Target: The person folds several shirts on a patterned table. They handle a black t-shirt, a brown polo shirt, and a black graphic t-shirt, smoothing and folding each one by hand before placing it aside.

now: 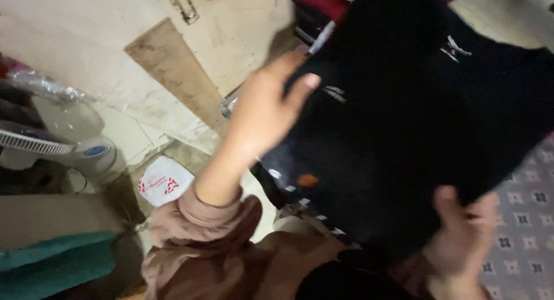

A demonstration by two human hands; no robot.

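Note:
A large black garment (415, 121) with small white and orange marks fills the right half of the head view. My left hand (262, 112) grips its upper left edge, thumb over the cloth, with a brown sleeve pushed up my forearm. At the lower right, my right hand (461, 236) pinches the garment's bottom edge. The picture is blurred by motion.
A white fan (69, 147) stands at the left by a crumpled plastic bottle (40, 83). A brown board (173, 69) lies on the pale floor. A white bag with red print (163, 181) sits near my elbow. Red cloth (320, 0) is at top, patterned mat (525, 219) at right, teal cloth (55, 259) lower left.

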